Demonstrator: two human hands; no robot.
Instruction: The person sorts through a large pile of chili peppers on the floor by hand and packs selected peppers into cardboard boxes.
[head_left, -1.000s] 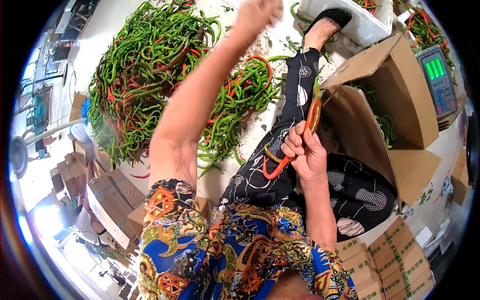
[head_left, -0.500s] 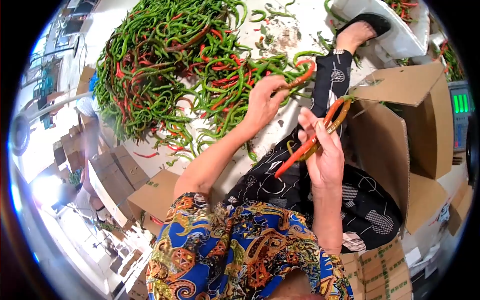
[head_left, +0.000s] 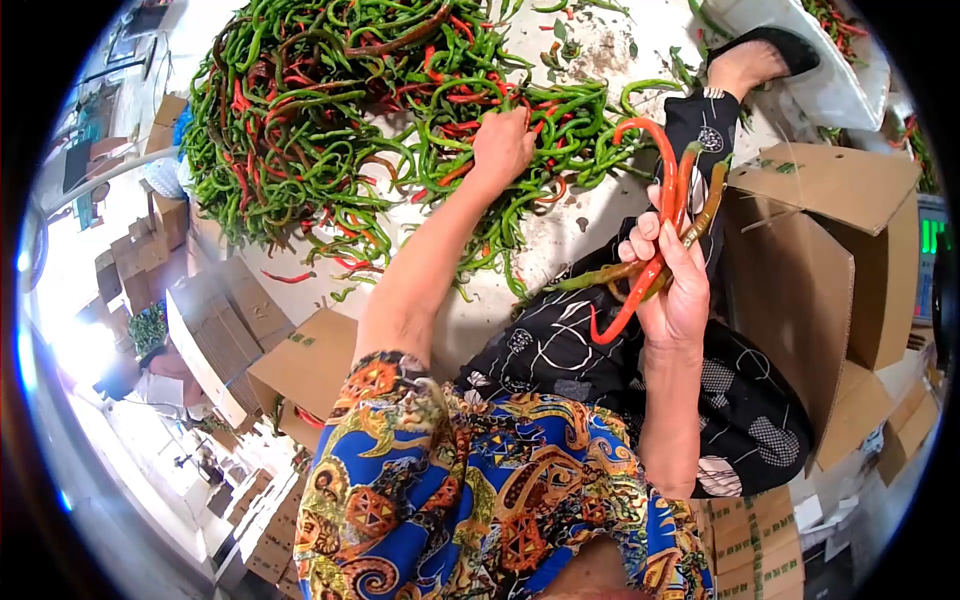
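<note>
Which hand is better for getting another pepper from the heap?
Probably the left hand. It is right at the pepper heap, while the right hand is farther from it and busy holding a loose bunch of peppers.

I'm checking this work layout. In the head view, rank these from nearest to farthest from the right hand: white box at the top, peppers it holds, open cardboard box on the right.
1. Peppers: in the right hand.
2. Open cardboard box: just right of it.
3. White box: farther off, upper right.
</note>
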